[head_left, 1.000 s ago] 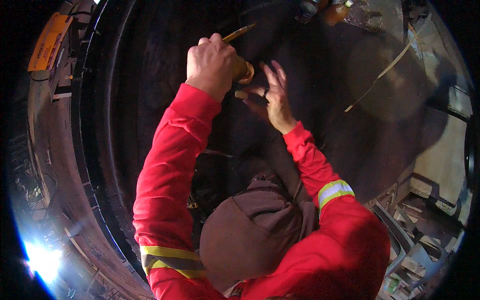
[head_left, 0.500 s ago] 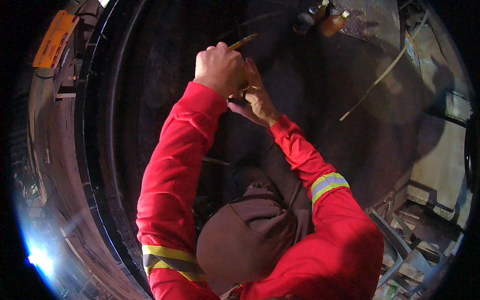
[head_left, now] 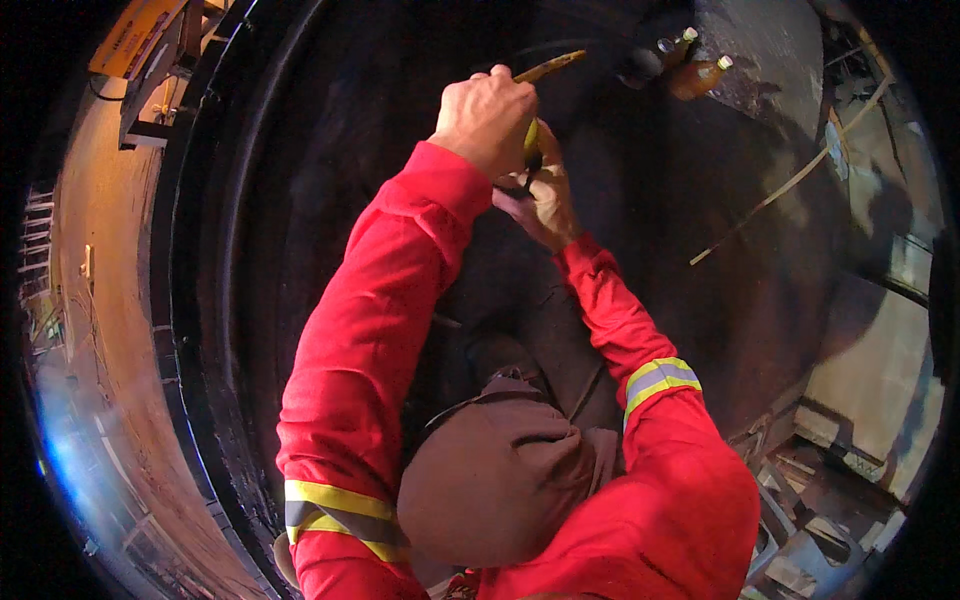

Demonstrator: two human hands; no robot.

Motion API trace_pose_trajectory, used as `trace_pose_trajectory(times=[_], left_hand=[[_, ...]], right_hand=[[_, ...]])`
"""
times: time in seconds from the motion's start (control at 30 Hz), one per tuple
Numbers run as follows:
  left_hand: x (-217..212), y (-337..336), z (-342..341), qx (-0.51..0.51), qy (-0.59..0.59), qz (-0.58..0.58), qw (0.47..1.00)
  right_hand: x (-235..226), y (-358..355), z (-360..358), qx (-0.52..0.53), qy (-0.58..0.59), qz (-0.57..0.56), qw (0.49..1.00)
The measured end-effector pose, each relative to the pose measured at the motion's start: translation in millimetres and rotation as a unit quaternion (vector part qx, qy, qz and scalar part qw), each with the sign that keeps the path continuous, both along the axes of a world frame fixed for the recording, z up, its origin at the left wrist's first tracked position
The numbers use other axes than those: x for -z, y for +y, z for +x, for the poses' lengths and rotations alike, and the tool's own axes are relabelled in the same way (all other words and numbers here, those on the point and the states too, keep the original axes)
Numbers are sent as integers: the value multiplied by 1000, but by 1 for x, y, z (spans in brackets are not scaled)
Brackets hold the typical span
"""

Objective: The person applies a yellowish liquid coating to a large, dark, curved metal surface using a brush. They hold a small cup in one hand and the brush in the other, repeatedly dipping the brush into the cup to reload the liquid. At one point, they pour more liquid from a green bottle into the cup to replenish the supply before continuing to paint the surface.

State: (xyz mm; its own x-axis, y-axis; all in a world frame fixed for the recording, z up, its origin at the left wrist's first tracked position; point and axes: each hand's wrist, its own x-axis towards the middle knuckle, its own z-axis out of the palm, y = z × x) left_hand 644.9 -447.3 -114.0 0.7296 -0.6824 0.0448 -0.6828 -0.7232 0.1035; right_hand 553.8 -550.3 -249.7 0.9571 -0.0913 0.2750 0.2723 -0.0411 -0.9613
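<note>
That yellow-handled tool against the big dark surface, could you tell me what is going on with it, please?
A person in red sleeves with reflective bands holds both hands up against a large dark curved surface. The left hand is clenched around a slim yellowish tool whose tip sticks out past the fist. The right hand sits just below, touching the work spot. Two bottles stand further up.

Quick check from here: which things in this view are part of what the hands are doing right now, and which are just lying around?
In use:
- left hand, fisted round a yellow-handled tool
- right hand, just beneath it, against the dark curved surface

Lying about:
- two bottles at upper right
- thin strip lying aslant
- orange sign at upper left
</note>
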Motion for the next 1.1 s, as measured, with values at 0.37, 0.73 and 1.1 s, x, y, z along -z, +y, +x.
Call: trace_pose_trajectory(times=[0.37,0.73,1.1], left_hand=[[-60,94,-56,-106,-16,-315,943],[12,198,-188,-310,88,-449,834],[117,186,-257,-355,245,-465,773]], right_hand=[[-6,-16,-2,118,-126,-271,947],[0,-13,6,154,-180,-277,931],[5,-1,5,203,-117,-187,954]])
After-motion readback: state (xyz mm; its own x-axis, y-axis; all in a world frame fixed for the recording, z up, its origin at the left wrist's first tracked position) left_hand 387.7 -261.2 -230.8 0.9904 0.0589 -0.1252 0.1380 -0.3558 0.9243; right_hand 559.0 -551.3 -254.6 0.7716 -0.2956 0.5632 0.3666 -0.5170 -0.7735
